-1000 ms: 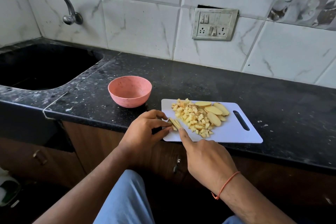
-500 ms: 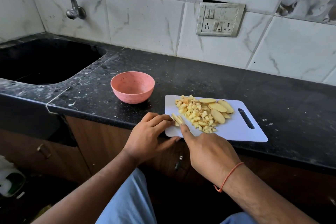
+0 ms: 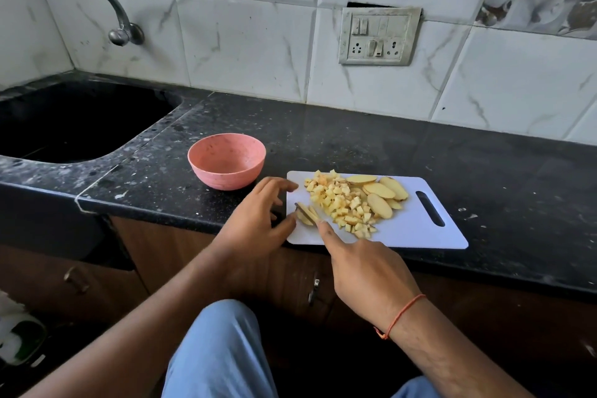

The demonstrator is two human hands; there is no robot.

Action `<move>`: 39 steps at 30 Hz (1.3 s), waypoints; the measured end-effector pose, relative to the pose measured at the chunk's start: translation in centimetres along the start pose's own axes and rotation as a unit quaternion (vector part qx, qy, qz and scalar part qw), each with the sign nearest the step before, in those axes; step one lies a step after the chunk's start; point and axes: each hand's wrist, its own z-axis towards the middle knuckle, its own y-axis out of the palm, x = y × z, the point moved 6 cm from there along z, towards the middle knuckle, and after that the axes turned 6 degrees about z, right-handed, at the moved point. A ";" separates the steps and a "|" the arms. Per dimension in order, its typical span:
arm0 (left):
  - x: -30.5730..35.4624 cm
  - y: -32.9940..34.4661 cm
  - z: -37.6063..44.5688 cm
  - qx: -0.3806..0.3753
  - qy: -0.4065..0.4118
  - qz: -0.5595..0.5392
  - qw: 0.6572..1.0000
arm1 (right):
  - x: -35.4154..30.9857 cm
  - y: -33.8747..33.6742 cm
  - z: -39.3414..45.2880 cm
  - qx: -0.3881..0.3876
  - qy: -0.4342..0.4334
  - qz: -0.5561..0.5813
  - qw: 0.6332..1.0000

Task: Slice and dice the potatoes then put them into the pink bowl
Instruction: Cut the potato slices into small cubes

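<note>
Potatoes [image 3: 342, 203] lie on a white board [image 3: 420, 233] on black counter [image 3: 355, 142]; left hand [image 3: 258, 223] spread, right hand [image 3: 365, 271] gripping a knife [image 3: 305, 212].

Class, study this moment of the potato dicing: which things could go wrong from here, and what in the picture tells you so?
1. The left hand lies right beside the knife blade at the potato strips, so a slip could nick a finger.
2. The cutting board reaches the counter edge, so pressure might shift it.
3. The pink bowl stands apart, so diced potato may spill during transfer.
</note>
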 end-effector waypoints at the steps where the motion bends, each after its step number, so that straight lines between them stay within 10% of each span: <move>1: -0.2 0.2 1.0 -0.046 -0.009 0.006 0.999 | 0.2 0.2 -0.2 0.009 0.003 0.014 1.000; 8: -0.9 1.4 3.7 -0.170 0.016 0.051 0.984 | 2.0 0.5 -2.5 0.087 0.066 0.133 0.985; 22: -2.2 -0.8 0.2 0.035 -0.053 -0.050 0.997 | 0.9 0.2 -2.4 0.066 0.067 0.147 0.985; 39: -2.6 -0.2 2.0 -0.122 -0.051 -0.007 0.991 | 1.8 0.9 -1.4 0.052 0.108 0.121 0.985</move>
